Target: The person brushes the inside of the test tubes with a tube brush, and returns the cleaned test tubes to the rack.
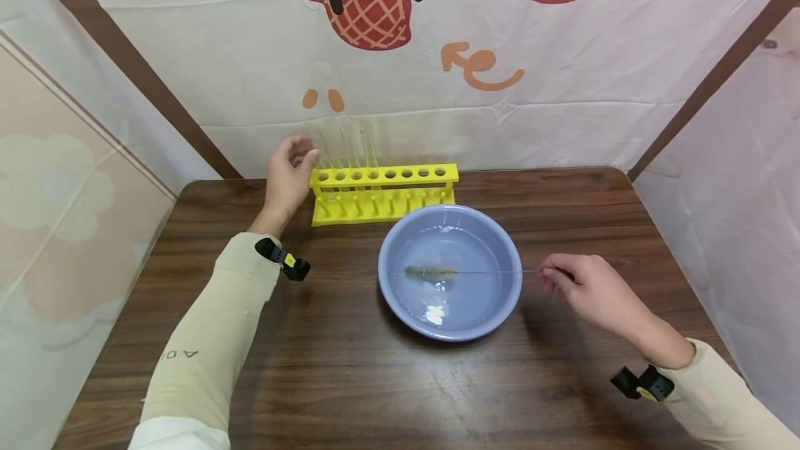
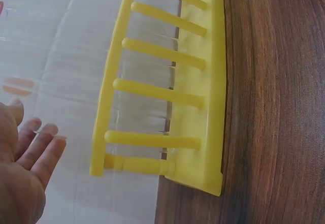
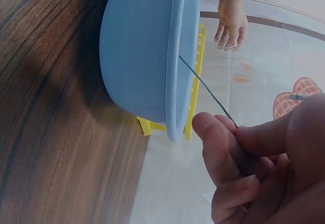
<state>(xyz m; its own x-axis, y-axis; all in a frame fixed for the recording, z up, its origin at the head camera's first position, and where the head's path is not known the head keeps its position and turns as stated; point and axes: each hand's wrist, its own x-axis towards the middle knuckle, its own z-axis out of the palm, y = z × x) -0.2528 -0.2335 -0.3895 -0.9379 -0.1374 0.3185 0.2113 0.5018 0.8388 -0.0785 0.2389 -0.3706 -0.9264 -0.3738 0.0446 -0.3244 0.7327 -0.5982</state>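
Note:
My left hand [image 1: 292, 167] is beside the left end of a yellow test tube rack [image 1: 384, 219], its fingers loosely bent near the upper parts of the clear test tubes [image 1: 369, 148]. In the left wrist view the fingers [image 2: 43, 155] and thumb stand apart, with no tube visible between them. The right hand [image 1: 587, 290] pinches the thin twisted wire handle of a test tube brush [image 1: 431, 271] between thumb and fingertips. That wire [image 3: 208, 89] passes over the rim of a blue basin [image 1: 389, 297]. The bristled head lies in the basin's water, pointing left.
The basin stands in front of the rack on a dark wooden table [image 1: 350, 380]. Test tubes occupy holes in the rack's left half. Behind the table hangs a printed white cloth [image 1: 562, 130], close to the rack.

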